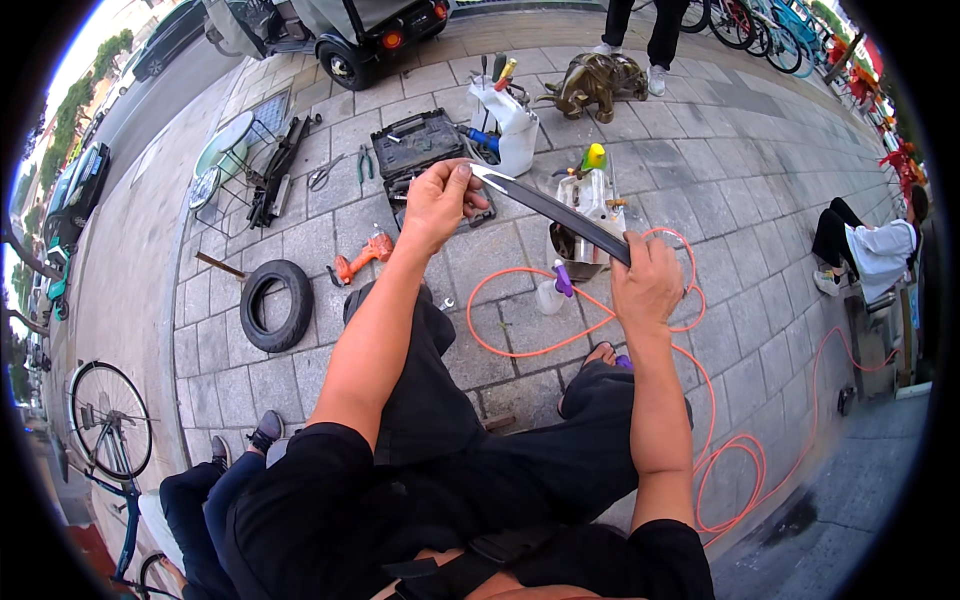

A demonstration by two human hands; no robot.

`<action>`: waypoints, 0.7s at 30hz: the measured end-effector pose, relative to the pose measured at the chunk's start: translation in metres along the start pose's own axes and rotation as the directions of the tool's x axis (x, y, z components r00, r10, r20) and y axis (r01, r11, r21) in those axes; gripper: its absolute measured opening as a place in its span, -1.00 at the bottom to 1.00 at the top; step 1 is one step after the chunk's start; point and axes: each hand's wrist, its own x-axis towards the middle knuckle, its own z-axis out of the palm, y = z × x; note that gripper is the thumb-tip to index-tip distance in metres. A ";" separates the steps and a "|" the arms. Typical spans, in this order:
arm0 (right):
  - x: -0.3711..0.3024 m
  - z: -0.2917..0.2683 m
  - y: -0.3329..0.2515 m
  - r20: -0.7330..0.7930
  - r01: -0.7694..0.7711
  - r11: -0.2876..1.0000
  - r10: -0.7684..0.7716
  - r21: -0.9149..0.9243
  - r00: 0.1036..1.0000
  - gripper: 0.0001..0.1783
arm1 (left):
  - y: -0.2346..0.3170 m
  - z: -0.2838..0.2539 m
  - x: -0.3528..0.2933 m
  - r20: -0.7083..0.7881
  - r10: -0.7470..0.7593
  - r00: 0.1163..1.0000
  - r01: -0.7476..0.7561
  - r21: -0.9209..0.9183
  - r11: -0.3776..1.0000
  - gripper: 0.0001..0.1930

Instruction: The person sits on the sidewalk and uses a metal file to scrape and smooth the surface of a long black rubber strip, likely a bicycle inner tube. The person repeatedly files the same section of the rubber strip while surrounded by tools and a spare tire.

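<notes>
A long, flat black strip (560, 212) with a pale left end stretches between my two hands, out in front of my knees. Thumb and fingers of my left hand (438, 203) pinch its pale end. At the other end, the fingers of my right hand (648, 285) are wrapped round it. The strip slopes down to the right and looks taut. Beneath it stands an open box of supplies (590, 215), partly hidden by the strip. A black toolbox (418, 143) lies open beyond my left hand.
An orange drill (362, 258) and a black tyre (277, 306) lie to the left. An orange hose (515, 352) loops across the paving round a purple-topped spray bottle (553, 290). Beyond are a white tool container (512, 130) and a bronze bull figure (597, 83). People sit on both sides.
</notes>
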 end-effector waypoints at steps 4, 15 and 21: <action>0.002 0.002 0.000 -0.038 -0.017 1.000 0.018 0.023 0.999 -0.62 | 0.004 0.000 -0.003 0.024 0.015 1.000 -0.012 -0.122 0.992 -0.69; -0.003 0.005 0.003 0.058 -0.108 0.990 0.102 0.096 0.993 -0.68 | 0.008 0.003 -0.005 0.059 0.062 0.996 -0.049 -0.194 0.980 -0.67; -0.005 0.004 0.003 0.105 -0.142 0.975 0.126 0.172 0.987 -0.69 | 0.008 0.006 -0.005 0.052 0.072 0.996 -0.059 -0.219 0.974 -0.67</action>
